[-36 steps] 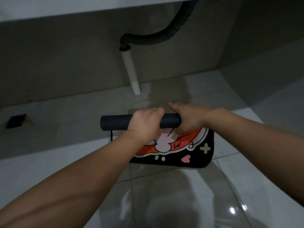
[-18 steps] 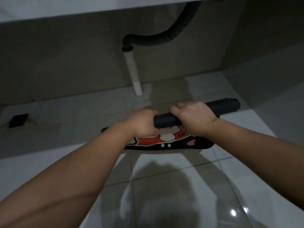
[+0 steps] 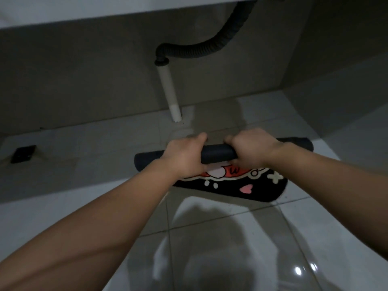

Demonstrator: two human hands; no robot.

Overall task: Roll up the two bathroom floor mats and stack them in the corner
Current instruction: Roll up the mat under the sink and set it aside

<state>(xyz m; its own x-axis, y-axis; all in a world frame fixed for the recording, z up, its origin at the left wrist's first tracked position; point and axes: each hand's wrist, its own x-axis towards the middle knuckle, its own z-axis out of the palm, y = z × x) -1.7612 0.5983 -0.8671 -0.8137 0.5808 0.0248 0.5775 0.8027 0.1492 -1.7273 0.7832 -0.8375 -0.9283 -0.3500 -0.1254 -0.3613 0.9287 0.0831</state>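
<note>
A black floor mat with a red, pink and white cartoon print lies on the white tiles, partly rolled. Its dark rolled part [image 3: 218, 152] runs left to right across the middle of the view. The flat printed part [image 3: 241, 186] reaches toward me. My left hand [image 3: 182, 157] grips the roll left of its middle. My right hand [image 3: 249, 149] grips it just to the right, fingers curled over the top. Only one mat is in view.
A white drain pipe [image 3: 170, 95] with a black corrugated hose [image 3: 201, 50] stands against the grey back wall. A dark floor drain cover [image 3: 23, 153] is at the far left. The grey right wall [image 3: 340, 87] meets the back wall in a corner.
The roll has turned from tilted to nearly level, and both its ends now show. A wider strip of the printed mat lies flat than half a second ago. Both hands stayed on the roll.
</note>
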